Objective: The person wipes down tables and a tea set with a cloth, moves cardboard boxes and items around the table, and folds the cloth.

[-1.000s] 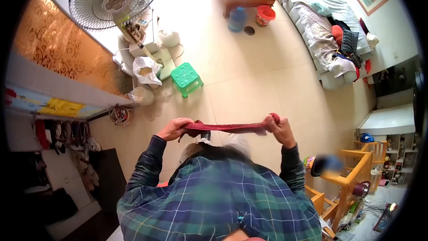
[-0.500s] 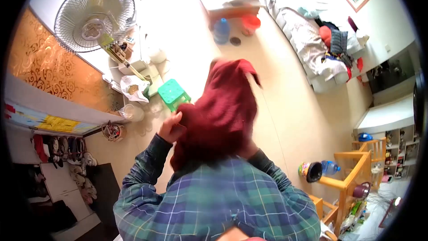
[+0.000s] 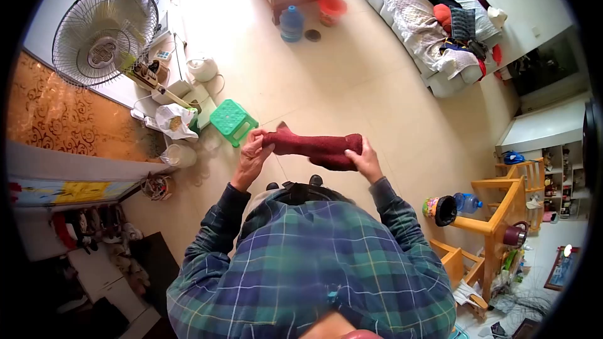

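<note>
A dark red cloth (image 3: 311, 145) is stretched sideways between my two hands, in front of my plaid shirt. My left hand (image 3: 252, 156) is closed on its left end, thumb on top. At the other end my right hand (image 3: 365, 158) pinches the cloth near its edge, the thumb laid over it. The cloth looks folded, with a lower fold hanging below on the right and a small corner sticking up on the left.
A green stool (image 3: 232, 120) stands ahead on the left, near a standing fan (image 3: 103, 44). Farther off are a blue water bottle (image 3: 291, 24), a red bucket (image 3: 331, 10) and a sofa (image 3: 402, 31). At right are a wooden chair (image 3: 493, 216) and a bin (image 3: 445, 211).
Half a second ago the cloth was spread upward and blurred, covering most of my right hand. Now it is a narrow band between both hands. The view has shifted too.
</note>
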